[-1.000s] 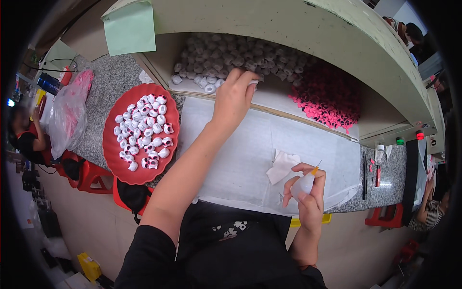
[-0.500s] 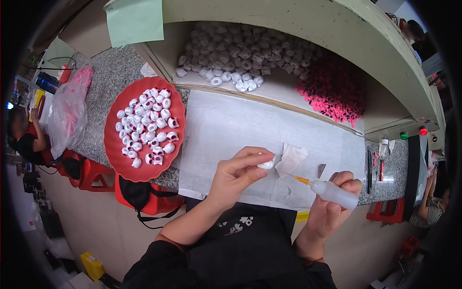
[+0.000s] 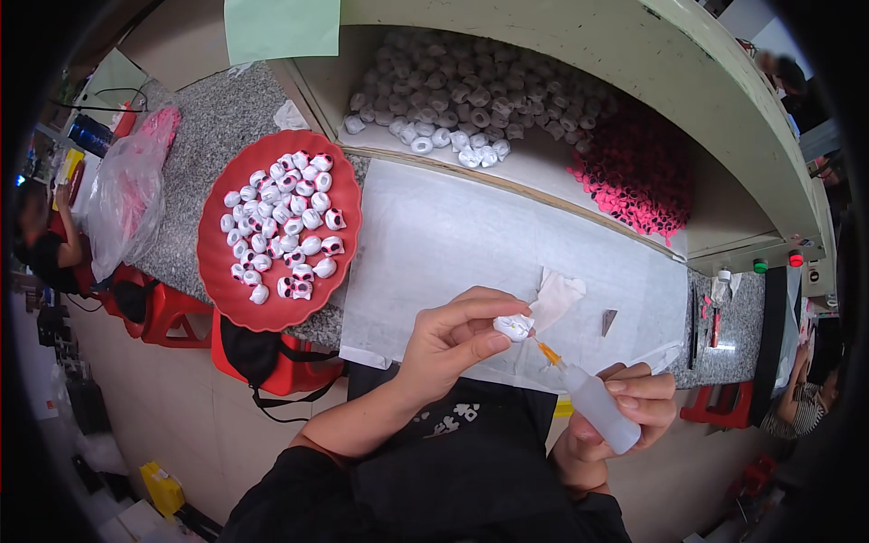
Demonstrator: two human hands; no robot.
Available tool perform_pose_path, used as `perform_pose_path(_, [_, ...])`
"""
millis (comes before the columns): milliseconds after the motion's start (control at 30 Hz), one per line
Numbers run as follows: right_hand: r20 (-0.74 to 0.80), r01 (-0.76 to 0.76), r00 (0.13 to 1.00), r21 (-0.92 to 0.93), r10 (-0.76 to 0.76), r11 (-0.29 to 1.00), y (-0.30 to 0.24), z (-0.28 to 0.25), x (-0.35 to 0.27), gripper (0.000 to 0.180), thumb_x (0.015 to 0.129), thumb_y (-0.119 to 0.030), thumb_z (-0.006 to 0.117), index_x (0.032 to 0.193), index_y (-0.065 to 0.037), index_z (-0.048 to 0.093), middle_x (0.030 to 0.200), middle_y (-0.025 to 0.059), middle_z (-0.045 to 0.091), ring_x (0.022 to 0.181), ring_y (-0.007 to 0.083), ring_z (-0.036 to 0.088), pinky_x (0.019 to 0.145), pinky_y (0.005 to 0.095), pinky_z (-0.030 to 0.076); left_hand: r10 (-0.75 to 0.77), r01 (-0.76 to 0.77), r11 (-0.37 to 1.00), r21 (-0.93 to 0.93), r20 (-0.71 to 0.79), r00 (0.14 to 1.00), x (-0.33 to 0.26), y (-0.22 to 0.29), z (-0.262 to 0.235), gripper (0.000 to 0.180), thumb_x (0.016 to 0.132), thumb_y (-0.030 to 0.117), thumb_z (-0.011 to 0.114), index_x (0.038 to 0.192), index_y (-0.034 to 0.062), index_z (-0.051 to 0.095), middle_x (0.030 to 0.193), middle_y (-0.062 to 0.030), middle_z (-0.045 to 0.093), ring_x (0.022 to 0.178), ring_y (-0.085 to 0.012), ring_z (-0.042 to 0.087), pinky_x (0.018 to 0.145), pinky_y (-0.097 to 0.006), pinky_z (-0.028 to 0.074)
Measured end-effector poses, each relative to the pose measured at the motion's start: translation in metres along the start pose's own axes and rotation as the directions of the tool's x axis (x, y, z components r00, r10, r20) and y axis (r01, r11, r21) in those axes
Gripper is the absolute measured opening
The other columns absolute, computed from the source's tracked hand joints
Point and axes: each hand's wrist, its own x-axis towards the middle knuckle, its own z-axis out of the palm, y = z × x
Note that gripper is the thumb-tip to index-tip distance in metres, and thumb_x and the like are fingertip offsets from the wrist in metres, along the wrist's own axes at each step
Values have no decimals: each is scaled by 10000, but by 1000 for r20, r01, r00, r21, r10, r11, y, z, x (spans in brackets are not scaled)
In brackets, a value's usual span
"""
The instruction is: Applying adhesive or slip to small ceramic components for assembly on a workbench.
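Between the thumb and fingers of my left hand (image 3: 444, 348) is a small white skull-shaped piece (image 3: 514, 327). My right hand (image 3: 647, 403) is wrapped round a translucent squeeze bottle (image 3: 597, 409). The bottle slants toward the piece, and its orange needle tip (image 3: 549, 354) is right beside the piece; whether they touch I cannot tell. Beneath both hands lies a white paper sheet (image 3: 434, 244). A crumpled tissue (image 3: 555, 299) rests on it just beyond the piece, with a small dark scrap (image 3: 609, 321) to the right.
On the left, a scalloped red tray (image 3: 347, 192) bears many white pieces, some showing pink and black. A shelf at the back holds heaped white pieces (image 3: 471, 90) and pink-and-black parts (image 3: 634, 185). Farther left are a plastic bag (image 3: 127, 204) and a person (image 3: 50, 244).
The bottle has swung left and its needle tip has come close to the white piece. My left hand has turned, showing more of the piece. The whole view has shifted slightly.
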Motion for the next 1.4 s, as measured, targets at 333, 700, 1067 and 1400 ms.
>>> perform_pose_path(333, [-67, 23, 997, -10, -23, 1000, 4, 9, -5, 432, 587, -242, 746, 825, -76, 425, 756, 45, 409, 560, 108, 403, 466, 200, 358, -66, 65, 997, -32, -26, 997, -1, 2, 2, 364, 724, -30, 533, 1075, -19, 436, 1016, -148, 512, 933, -217, 525, 840, -362, 411])
perform_pose_path(700, [-17, 63, 998, -21, -63, 998, 6, 5, -3, 411, 562, -178, 735, 814, -77, 427, 758, 50, 408, 551, 115, 390, 453, 199, 338, -42, 41, 999, -23, -38, 998, -1, 0, 0, 361, 716, -41, 535, 1066, -34, 448, 1017, -154, 513, 929, -217, 526, 834, -354, 415])
perform_pose_path(1067, [-79, 78, 994, -26, -80, 997, 7, 8, -6, 419, 570, -187, 738, 821, -84, 418, 764, 49, 404, 553, 110, 382, 444, 202, 342, -1, 1, 1000, -1, -18, 1000, -1, -3, 1, 350, 712, -52, 533, 1053, -32, 460, 1025, -149, 498, 938, -210, 516, 838, -376, 420])
perform_pose_path(1400, [-22, 57, 998, 20, -57, 998, 3, 6, -5, 424, 575, -192, 739, 824, -79, 416, 773, 51, 404, 556, 109, 380, 442, 201, 334, -9, 9, 1000, 4, -16, 1000, -2, -2, 2, 344, 716, -60, 526, 1052, -41, 460, 1035, -151, 485, 944, -203, 505, 835, -338, 409])
